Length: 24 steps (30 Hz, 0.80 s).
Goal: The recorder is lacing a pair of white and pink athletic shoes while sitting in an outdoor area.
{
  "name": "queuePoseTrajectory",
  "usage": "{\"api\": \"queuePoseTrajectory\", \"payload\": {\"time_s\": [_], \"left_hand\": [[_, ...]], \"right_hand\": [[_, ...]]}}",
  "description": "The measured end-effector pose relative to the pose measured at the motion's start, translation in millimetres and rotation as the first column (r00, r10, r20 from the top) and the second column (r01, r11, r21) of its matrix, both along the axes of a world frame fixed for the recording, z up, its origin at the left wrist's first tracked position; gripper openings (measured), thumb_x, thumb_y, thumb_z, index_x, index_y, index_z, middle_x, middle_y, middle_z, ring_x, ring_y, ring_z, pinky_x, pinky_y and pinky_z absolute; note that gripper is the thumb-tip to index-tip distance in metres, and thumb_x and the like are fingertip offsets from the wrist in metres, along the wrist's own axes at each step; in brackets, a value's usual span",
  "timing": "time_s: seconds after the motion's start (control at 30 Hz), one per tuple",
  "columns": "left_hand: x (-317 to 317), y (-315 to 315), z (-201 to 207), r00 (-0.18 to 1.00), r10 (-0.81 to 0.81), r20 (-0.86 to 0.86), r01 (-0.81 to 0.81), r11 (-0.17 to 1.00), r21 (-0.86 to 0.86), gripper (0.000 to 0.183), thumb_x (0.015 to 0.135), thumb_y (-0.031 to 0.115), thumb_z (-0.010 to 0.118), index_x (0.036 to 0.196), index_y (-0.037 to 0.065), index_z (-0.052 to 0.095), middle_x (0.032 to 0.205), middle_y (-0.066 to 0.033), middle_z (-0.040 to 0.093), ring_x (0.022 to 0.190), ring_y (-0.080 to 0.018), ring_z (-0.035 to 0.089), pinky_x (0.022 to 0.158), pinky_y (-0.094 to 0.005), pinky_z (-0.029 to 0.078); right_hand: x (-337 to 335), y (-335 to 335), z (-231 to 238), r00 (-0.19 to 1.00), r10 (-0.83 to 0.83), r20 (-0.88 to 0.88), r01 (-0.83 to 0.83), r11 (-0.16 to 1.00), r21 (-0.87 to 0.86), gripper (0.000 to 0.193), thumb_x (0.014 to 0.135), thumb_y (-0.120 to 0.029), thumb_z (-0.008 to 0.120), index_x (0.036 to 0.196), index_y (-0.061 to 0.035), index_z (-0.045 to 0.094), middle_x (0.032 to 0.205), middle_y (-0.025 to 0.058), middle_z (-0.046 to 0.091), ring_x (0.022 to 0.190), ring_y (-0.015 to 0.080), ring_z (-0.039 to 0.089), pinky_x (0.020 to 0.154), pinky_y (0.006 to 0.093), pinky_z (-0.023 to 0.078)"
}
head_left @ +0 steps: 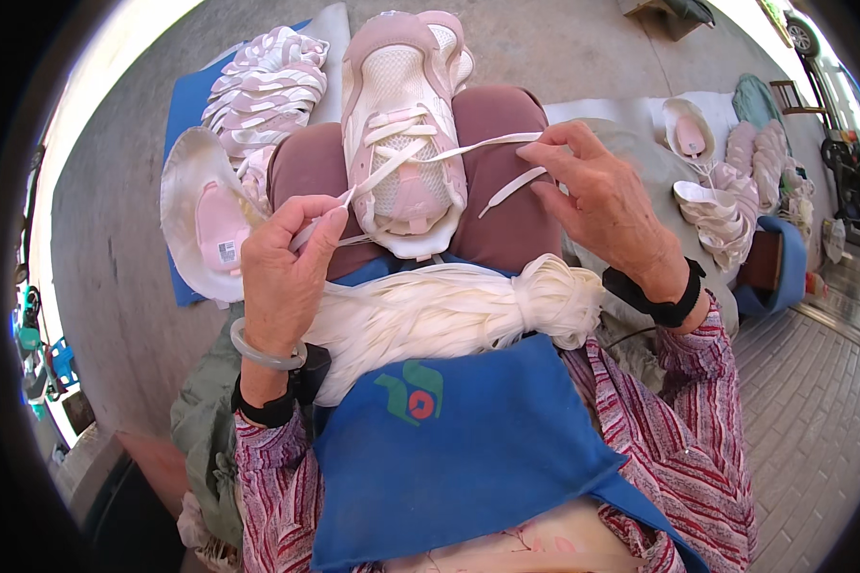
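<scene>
A pale pink and white mesh sneaker (403,124) is threaded with a flat white lace (492,145). A cream bundle of laces (449,310) is laid on a blue cloth apron (468,449); striped maroon-and-white sleeves (698,449) are worn.

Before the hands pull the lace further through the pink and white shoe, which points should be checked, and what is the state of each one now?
1. Shoe rests steady on the knees: ok.
2. Left hand pinches one lace end: ok.
3. Right hand holds the other lace end with fingers spread: ok.
4. Lace crosses evenly through the lower eyelets: ok; the upper eyelets cannot tell.
5. Bundle of spare white laces lies on the blue apron, within reach: ok.
6. Lace tips intact: cannot tell.
</scene>
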State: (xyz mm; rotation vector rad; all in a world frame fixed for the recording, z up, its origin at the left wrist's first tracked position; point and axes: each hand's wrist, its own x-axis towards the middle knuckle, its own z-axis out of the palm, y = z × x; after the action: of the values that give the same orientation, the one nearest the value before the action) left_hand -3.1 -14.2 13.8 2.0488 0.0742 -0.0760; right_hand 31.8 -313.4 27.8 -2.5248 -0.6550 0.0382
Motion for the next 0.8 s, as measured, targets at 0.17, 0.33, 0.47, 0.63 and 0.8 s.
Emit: {"api": "queuePoseTrajectory", "payload": {"time_s": [0.17,0.33,0.47,0.63,0.8], "left_hand": [[-1.5,-3.4,-4.7,0.993,-0.108,-0.045,0.107,0.994,-0.009,0.016,0.095,0.012,0.06,0.102,-0.001,0.065,0.077,0.0055,0.058,0.07,-0.0029,0.046,0.062,-0.0174,0.039],[4.5,-4.4,-13.0,0.998,-0.052,-0.018,0.05,0.994,-0.1,0.014,0.094,0.011,0.06,0.1,-0.001,0.063,0.097,-0.0048,0.065,0.083,-0.0099,0.055,0.074,-0.0226,0.044],[18.0,-7.1,-13.7,0.955,-0.064,0.29,0.049,0.997,0.059,0.011,0.092,0.008,0.06,0.097,-0.001,0.062,0.112,-0.0147,0.065,0.104,-0.0229,0.06,0.09,-0.0304,0.045],[19.4,-7.7,-9.2,0.963,-0.1,0.252,0.095,0.995,0.029,0.009,0.091,0.007,0.06,0.095,-0.002,0.061,0.112,-0.0149,0.064,0.105,-0.0261,0.059,0.092,-0.0327,0.044],[27.5,-6.8,-13.9,0.974,-0.102,0.204,0.093,0.994,0.056,0.013,0.093,0.011,0.059,0.095,-0.001,0.062,0.106,-0.0109,0.063,0.096,-0.0211,0.061,0.083,-0.031,0.049]], "right_hand": [[-1.4,8.4,-16.0,0.97,0.237,0.051,-0.233,0.97,-0.069,0.02,0.08,-0.002,0.066,0.1,-0.0047,0.063,0.099,0.0088,0.056,0.076,0.0273,0.061,0.065,0.0356,0.051],[8.5,20.8,-16.0,0.967,0.254,0.026,-0.255,0.954,0.159,0.012,0.084,-0.004,0.063,0.096,-0.004,0.065,0.089,0.0096,0.058,0.074,0.0276,0.061,0.067,0.0345,0.049],[23.8,45.0,-17.0,0.991,0.108,0.078,-0.122,0.97,0.211,0.009,0.085,-0.007,0.063,0.093,-0.0027,0.067,0.078,0.0105,0.058,0.072,0.0272,0.059,0.066,0.0337,0.048],[28.6,44.4,-21.5,0.997,0.028,0.073,-0.05,0.95,0.309,0.009,0.085,-0.008,0.064,0.091,-0.0018,0.068,0.074,0.0104,0.059,0.068,0.0252,0.057,0.064,0.0333,0.046],[23.8,41.3,-19.4,1.0,-0.013,-0.018,0.018,0.963,0.27,0.013,0.084,-0.013,0.061,0.087,-0.003,0.069,0.08,0.013,0.063,0.074,0.0307,0.061,0.067,0.0378,0.048]]}}
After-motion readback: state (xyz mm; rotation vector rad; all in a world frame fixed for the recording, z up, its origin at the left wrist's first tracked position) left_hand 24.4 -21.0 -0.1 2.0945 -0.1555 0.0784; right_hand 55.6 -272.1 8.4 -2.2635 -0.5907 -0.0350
